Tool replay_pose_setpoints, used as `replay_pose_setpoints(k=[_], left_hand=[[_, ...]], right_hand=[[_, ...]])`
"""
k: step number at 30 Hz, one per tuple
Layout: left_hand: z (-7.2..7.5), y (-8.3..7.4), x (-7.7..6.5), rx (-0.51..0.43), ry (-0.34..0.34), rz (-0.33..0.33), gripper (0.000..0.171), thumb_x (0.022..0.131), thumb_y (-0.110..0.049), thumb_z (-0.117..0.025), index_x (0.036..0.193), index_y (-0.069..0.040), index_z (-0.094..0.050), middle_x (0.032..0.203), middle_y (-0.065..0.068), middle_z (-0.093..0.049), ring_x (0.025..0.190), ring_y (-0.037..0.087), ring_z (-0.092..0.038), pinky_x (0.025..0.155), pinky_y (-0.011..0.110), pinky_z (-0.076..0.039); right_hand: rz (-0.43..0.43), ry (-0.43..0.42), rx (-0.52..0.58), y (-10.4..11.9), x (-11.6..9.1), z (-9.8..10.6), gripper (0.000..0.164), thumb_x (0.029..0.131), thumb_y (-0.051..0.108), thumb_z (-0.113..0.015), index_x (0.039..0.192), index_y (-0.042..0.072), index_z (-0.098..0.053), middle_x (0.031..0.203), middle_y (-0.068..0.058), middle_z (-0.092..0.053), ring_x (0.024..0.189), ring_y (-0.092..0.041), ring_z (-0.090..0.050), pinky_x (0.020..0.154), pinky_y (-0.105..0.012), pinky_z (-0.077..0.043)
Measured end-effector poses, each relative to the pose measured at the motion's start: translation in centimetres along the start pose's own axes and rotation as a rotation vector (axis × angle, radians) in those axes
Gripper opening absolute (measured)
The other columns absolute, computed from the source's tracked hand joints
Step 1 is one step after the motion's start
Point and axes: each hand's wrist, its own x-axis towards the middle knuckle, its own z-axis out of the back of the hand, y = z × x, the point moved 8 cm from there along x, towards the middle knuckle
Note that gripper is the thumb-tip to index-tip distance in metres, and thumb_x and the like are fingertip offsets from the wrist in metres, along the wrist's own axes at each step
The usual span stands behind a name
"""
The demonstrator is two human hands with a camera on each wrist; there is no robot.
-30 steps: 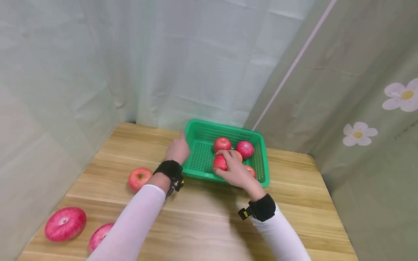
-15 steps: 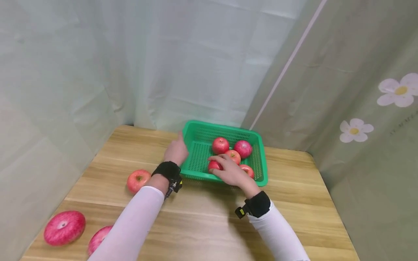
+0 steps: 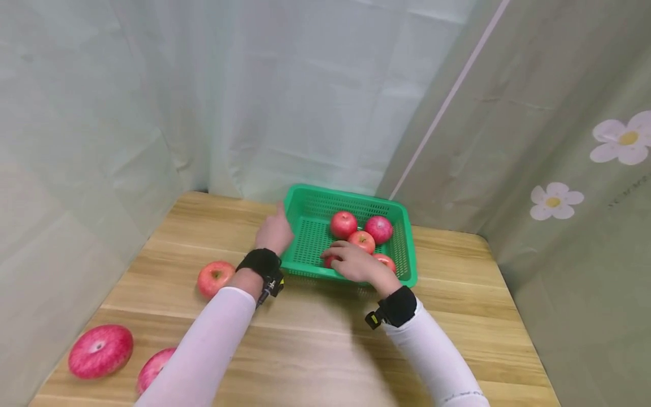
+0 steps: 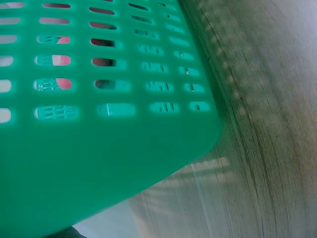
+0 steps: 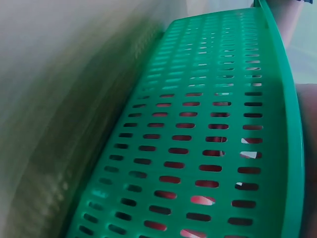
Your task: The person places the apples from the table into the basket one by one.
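Observation:
A green perforated plastic basket (image 3: 351,196) sits at the table's back edge. My left hand (image 3: 274,233) grips its left rim, one finger pointing forward along it; its other fingertips are hidden. Inside the basket's front side, my right hand (image 3: 354,263) holds a red apple (image 3: 329,263) that it mostly covers. Several more apples lie close by: a red one (image 3: 343,225), a dark pink one (image 3: 378,229), a paler one (image 3: 361,241) and one partly behind the hand (image 3: 385,262). Both wrist views are filled by the basket's slotted wall (image 4: 99,148).
On the wooden table (image 3: 315,345), an apple (image 3: 216,278) lies left of the basket. Two dark pink apples are nearer the front left, one whole (image 3: 100,351) and one partly under the left sleeve (image 3: 154,370). Curtains (image 3: 315,102) hang behind and beside the table.
My right hand has moved left and down in the basket with the apple, uncovering the paler apple. The left hand stays on the rim. The view has shifted slightly.

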Motion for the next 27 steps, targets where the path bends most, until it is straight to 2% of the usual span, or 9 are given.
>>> replay_pose_setpoints(k=[7,13,21,27], left_hand=[[-0.03,-0.03,0.09,-0.002,0.006,0.004,0.081,0.103,-0.005,-0.052,0.171,-0.003,-0.009,0.107,0.028,-0.068,0.084,0.037,-0.067,0.065,0.047,-0.055],[-0.21,0.17,0.3,-0.004,0.013,0.012,0.082,0.103,-0.005,-0.053,0.172,-0.004,-0.008,0.103,0.026,-0.068,0.08,0.035,-0.067,0.06,0.043,-0.052],[-0.13,0.06,0.32,0.008,0.013,0.013,0.079,0.105,-0.007,-0.051,0.171,-0.003,-0.008,0.097,0.023,-0.067,0.077,0.034,-0.066,0.058,0.042,-0.051],[0.07,-0.13,0.09,0.016,0.013,0.007,0.077,0.107,-0.009,-0.049,0.171,-0.002,-0.008,0.1,0.026,-0.067,0.078,0.034,-0.066,0.059,0.043,-0.052]], right_hand=[[-0.009,0.059,-0.026,0.17,0.22,-0.17,0.044,0.109,0.018,-0.047,0.148,0.011,-0.066,0.166,-0.021,-0.04,0.153,-0.036,-0.038,0.122,-0.052,-0.034],[0.03,0.036,-0.016,0.3,0.28,-0.3,0.045,0.111,0.02,-0.047,0.15,0.005,-0.062,0.171,-0.025,-0.029,0.158,-0.045,-0.026,0.125,-0.055,-0.027],[0.057,0.019,-0.017,0.52,0.1,-0.21,0.046,0.112,0.02,-0.046,0.149,-0.001,-0.061,0.17,-0.026,-0.031,0.157,-0.051,-0.024,0.127,-0.056,-0.022],[0.042,0.012,-0.012,0.37,-0.16,-0.17,0.046,0.113,0.024,-0.046,0.151,0.002,-0.061,0.171,-0.022,-0.031,0.158,-0.048,-0.024,0.126,-0.055,-0.025]])
